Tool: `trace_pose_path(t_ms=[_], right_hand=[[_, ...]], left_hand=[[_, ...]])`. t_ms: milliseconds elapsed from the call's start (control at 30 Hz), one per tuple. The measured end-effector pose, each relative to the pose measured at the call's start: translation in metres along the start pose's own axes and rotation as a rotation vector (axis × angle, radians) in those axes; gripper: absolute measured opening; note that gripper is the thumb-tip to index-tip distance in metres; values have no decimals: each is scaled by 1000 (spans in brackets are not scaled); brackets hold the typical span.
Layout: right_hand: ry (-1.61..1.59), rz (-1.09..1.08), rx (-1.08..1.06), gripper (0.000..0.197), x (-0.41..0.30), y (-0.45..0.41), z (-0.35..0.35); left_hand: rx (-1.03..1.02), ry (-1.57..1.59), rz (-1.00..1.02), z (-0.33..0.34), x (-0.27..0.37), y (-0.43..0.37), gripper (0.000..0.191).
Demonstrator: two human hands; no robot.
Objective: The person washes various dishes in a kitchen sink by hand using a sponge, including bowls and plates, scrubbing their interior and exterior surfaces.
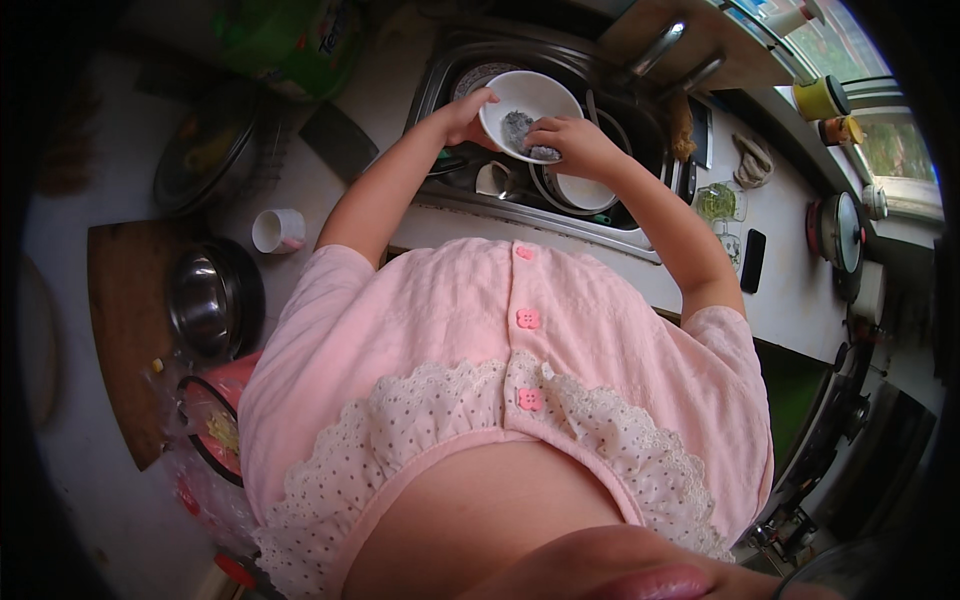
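A white bowl (536,91) is held tilted over the stainless steel sink (450,196). My left hand (469,120) grips its left rim, thumb on the edge. Inside the bowl, my right hand (574,144) has its fingers on a grey scrubber (517,126), either a cloth or a wire scourer. Part of the scrubber is covered by those fingers, and more grey shows beneath them at the near rim. Below the bowl, other white bowls (586,193) and a light-coloured piece of crockery (493,180) sit in the sink basin.
A metal faucet (660,49) rises behind the sink. On the right counter are a glass (720,202), a black phone (753,261), a crumpled cloth (752,161) and a lidded pot (840,232). To the left stand a white mug (278,231), metal bowls (202,300) and a green jug (300,45).
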State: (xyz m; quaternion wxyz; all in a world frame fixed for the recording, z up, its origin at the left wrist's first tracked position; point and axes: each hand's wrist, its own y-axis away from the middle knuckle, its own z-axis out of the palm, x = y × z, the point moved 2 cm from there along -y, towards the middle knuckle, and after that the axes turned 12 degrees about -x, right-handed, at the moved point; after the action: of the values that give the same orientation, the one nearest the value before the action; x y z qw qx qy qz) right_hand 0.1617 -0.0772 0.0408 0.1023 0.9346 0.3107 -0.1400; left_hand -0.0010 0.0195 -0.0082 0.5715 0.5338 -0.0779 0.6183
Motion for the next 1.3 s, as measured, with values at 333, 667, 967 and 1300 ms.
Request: trace_pose_path(t_ms=[333,667,967,1300], right_hand=[[-78,222,234,35,-14,-18,6],[145,175,180,42,-7,-19,0],[205,115,49,45,-13,-5,-3],[-196,115,143,32,-6,-12,5]], left_hand=[[360,290,499,36,-35,-34,41],[277,301,502,35,-30,-35,41],[71,66,297,-6,1,-8,42],[316,288,283,18,-20,-16,30]])
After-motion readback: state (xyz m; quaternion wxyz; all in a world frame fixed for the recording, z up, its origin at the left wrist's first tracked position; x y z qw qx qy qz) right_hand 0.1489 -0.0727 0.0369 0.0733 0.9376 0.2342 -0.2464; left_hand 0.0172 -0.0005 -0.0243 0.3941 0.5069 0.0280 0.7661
